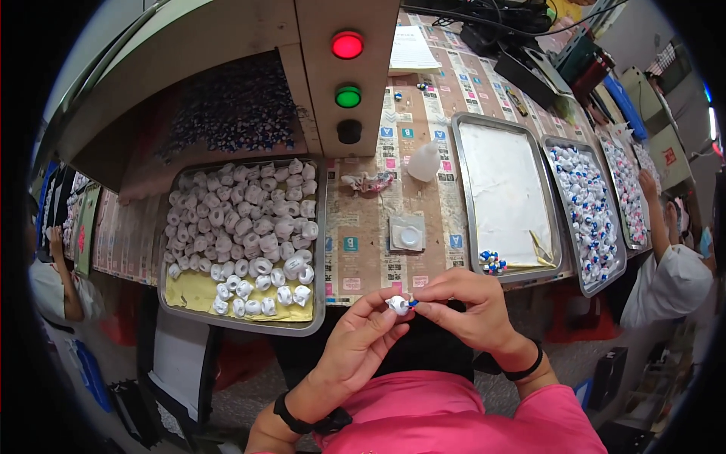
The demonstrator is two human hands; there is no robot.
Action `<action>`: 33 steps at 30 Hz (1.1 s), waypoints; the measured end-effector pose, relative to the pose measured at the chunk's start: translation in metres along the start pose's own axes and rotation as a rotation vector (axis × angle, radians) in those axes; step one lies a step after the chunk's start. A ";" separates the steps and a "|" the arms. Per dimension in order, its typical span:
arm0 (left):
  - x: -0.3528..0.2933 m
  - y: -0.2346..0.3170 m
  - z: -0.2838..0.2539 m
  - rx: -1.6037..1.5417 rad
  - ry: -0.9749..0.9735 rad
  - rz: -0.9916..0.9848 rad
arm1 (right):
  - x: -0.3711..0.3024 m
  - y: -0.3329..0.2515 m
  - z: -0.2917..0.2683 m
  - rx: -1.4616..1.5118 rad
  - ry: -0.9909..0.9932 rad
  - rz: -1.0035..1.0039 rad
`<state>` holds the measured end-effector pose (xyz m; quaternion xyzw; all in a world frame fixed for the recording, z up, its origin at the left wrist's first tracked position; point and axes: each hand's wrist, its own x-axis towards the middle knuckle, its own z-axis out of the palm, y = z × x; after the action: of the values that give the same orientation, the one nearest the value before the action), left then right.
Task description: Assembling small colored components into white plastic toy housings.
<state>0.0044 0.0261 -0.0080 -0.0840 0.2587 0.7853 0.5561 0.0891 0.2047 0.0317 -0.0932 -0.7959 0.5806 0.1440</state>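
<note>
In front of my pink shirt, both hands meet at the table's near edge. My left hand (358,337) pinches a small white rounded plastic piece (397,305) between thumb and fingers. My right hand (475,309) grips a tiny blue piece (413,303) with its fingertips, against the right side of the white piece; how far the two are joined is too small to tell. Left of my hands, a metal tray (321,265) carries many white hollow pieces. Close to my right hand, small blue-and-white pieces (492,262) lie in the near corner of a paper-lined tray (556,227).
A white squeeze bottle (423,162), a crumpled cloth (367,181) and a small square block (407,234) stand mid-table. A machine housing with red and green lights (347,45) overhangs the left tray. Further right, another tray (587,290) holds white-and-blue pieces. Other people sit at both sides.
</note>
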 end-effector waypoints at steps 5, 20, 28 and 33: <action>0.002 -0.005 0.000 0.034 0.001 0.042 | -0.002 0.006 -0.001 -0.041 -0.024 -0.049; 0.001 -0.012 0.009 0.379 0.015 0.248 | -0.006 0.000 -0.012 0.050 -0.082 -0.101; -0.034 0.022 0.030 1.009 0.148 0.656 | -0.023 -0.009 -0.049 -0.050 0.234 -0.091; -0.063 0.106 -0.009 2.047 0.711 0.975 | -0.058 0.050 -0.150 -0.174 0.700 -0.034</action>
<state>-0.0712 -0.0574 0.0437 0.2936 0.9106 0.2748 -0.0958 0.1933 0.3362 0.0197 -0.2853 -0.7461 0.4412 0.4090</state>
